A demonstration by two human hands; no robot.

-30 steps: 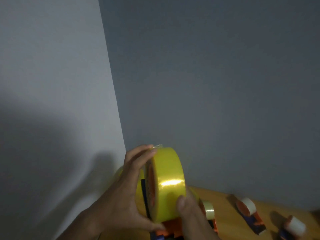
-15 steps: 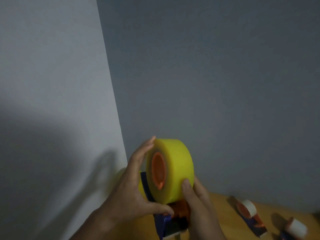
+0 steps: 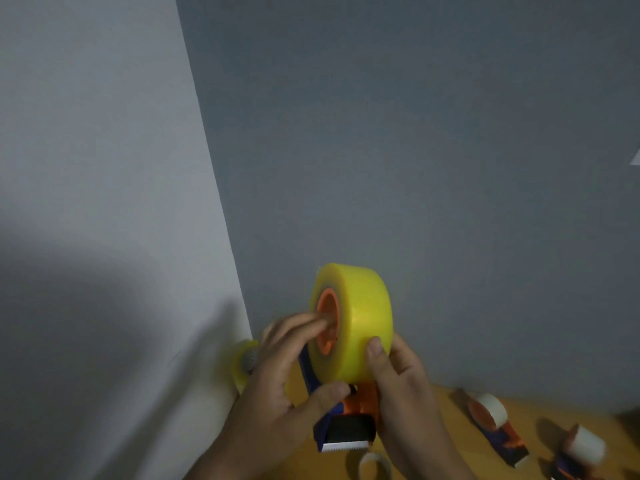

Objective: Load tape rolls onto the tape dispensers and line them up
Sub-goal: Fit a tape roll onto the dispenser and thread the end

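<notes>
Left hand (image 3: 277, 382) slid down off roll (image 3: 353, 320) rim; fingers (image 3: 304, 325) now press orange hub, thumb pinches dispenser (image 3: 349, 424). Right hand (image 3: 398, 382) grips roll, steadying it for seating, above tabletop (image 3: 450, 431).

A pale grey wall (image 3: 86, 168) on the left meets a darker blue-grey wall (image 3: 433, 150) at a slanting corner, a soft shadow lies low on the pale one, and a wooden bench (image 3: 446, 414) fills the bottom right.
</notes>
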